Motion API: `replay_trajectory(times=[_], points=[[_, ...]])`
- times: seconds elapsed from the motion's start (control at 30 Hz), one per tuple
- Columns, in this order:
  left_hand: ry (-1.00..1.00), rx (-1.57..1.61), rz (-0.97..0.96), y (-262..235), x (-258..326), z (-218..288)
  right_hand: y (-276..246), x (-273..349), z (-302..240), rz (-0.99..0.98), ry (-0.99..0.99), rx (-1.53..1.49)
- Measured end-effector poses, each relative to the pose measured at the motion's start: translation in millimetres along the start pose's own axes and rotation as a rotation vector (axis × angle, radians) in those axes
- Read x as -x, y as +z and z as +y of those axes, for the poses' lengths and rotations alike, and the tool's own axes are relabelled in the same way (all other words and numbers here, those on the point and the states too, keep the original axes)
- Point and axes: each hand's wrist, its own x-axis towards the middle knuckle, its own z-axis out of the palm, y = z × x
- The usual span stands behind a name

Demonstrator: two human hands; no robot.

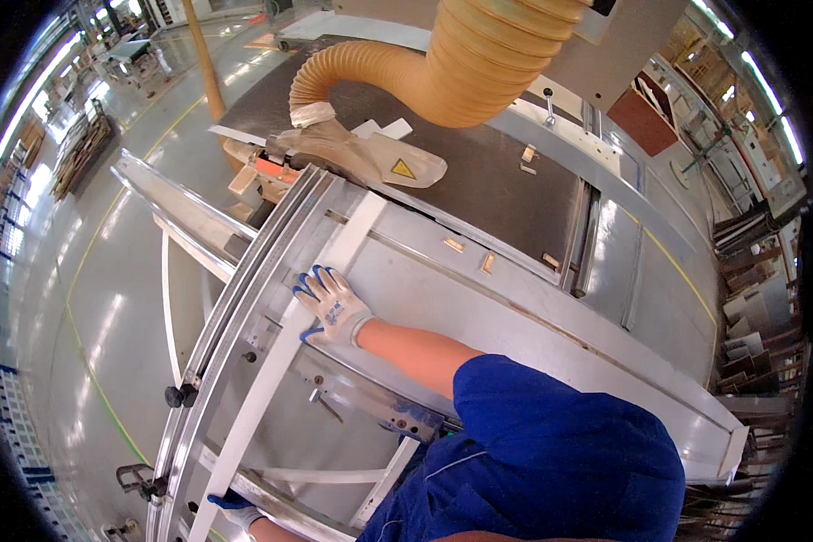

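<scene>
A long, narrow white strip [255, 402] lies slantwise across the sliding table of a panel saw, its far end near the blade guard [370, 155]. My right hand [334, 312], in a white glove with blue fingertips, rests on the strip about midway, fingers stretched out and spread against it. Close to the bottom edge, my left hand [237, 511], gloved alike, closes round the strip's near end; part of that hand is cut off by the frame. Under the guard the blade itself is hidden.
A ribbed yellow hose [370, 68] runs to the guard above the dark saw table [506, 203]. Several small wooden offcuts [453, 245] lie to the right of the strip. Metal rails [235, 298] border the left side. Stacked boards [754, 307] stand at the far right.
</scene>
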Motion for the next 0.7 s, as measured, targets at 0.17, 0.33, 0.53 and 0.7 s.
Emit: replay_trajectory(times=[0.17, 0.33, 0.53, 0.7], points=[[0.141, 0.281, 0.175, 11, 46, -1, -3, 39, 0, -0.082, -0.054, 0.055], [0.55, -0.329, 0.132, -69, 98, 29, -6, 81, -29, -0.018, -0.22, 0.151], [0.437, 0.252, 0.195, -21, 214, 58, -24, 147, -40, -0.016, -0.123, 0.097], [0.853, 0.246, 0.208, -38, 297, 123, -56, 149, -76, 0.363, -0.212, -0.049]])
